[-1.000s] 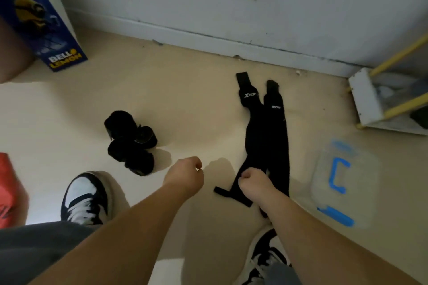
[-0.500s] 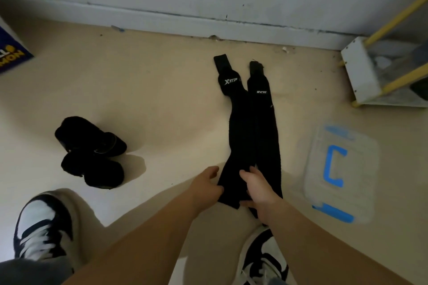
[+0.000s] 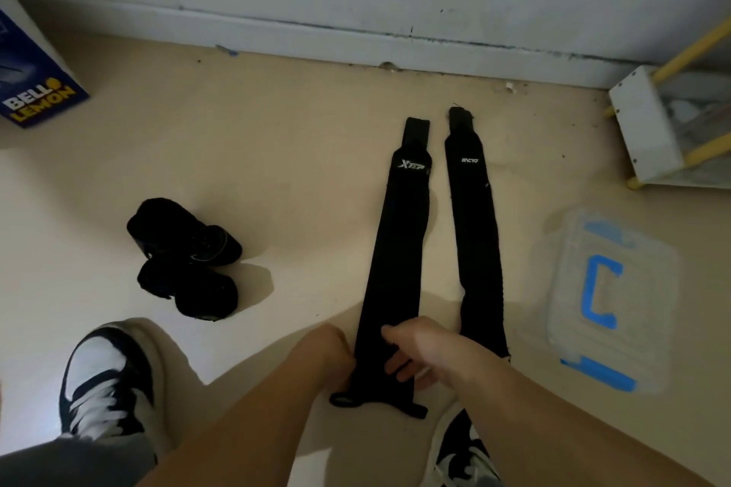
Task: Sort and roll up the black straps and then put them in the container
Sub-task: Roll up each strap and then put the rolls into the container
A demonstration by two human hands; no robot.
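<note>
Where XTEP strap point(image 3: 389, 249) lies flat on floor point(image 3: 277, 150), gripped at near-end edges by left hand point(image 3: 328, 352) and right hand point(image 3: 421, 352), fingers curled. Second strap point(image 3: 478, 249) beside, floor gap between. Container point(image 3: 648, 289) right, rolled straps point(image 3: 186, 261) left.

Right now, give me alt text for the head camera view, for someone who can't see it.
The right hand grips the near end of the left strap on a beige floor, the left hand against its edge; the right strap lies flat alongside. Rolled straps sit left, a clear container right.

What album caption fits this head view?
Left hand and right hand hold the Xtep strap beside a second strap, between rolled straps and container.
</note>
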